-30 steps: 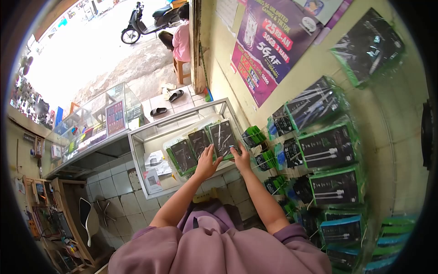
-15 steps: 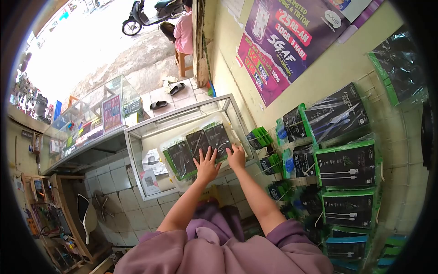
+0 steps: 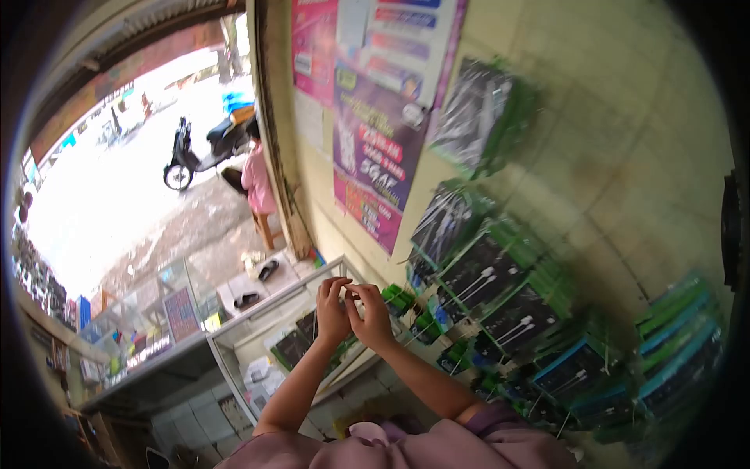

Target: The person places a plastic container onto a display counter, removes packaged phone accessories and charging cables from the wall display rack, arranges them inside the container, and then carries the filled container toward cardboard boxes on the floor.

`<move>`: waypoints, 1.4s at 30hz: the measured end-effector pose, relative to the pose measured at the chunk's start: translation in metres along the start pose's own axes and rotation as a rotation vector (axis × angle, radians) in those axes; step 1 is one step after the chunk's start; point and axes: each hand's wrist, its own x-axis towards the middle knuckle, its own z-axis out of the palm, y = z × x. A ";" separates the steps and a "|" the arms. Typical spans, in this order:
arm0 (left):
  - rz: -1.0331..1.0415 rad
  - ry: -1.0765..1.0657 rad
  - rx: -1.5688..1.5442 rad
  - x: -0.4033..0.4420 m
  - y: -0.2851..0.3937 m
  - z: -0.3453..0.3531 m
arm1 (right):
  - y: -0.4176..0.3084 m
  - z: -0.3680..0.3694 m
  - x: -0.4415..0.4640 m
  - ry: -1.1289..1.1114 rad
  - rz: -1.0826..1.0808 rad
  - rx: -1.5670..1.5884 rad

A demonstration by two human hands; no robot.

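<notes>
Your left hand [image 3: 333,309] and right hand [image 3: 369,316] up over glass display bench [image 3: 228,377], fingertips meeting. Fingers of both part-curled; can't tell if anything pinched between, blurred. Black-and-green cable packs [image 3: 291,349] at bench, below and left of your hands, apart from fingers. Left hand nearer; left forearm crosses in front. Pack long axis unclear: part hidden. Small green hanging packs [image 3: 398,299] just right of right hand.

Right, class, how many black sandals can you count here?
2, on the pale floor tiles: the upper-right black sandal and the lower-left black sandal. Others may be hidden.
</notes>
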 end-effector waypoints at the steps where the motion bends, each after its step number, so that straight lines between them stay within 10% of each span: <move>1: 0.065 0.038 -0.085 0.020 0.029 -0.009 | -0.027 -0.027 0.014 0.017 -0.027 0.064; 7: 0.371 0.176 -0.255 0.135 0.154 -0.029 | -0.112 -0.154 0.088 0.418 -0.228 0.037; 13: 0.222 0.013 -0.659 0.238 0.195 0.030 | -0.093 -0.204 0.165 0.711 -0.178 -0.150; 17: -0.022 -0.367 -0.859 0.268 0.199 0.048 | -0.076 -0.200 0.192 0.667 -0.112 -0.219; 42: -0.009 -0.045 -0.860 0.215 0.234 -0.093 | -0.212 -0.165 0.172 0.472 -0.412 0.097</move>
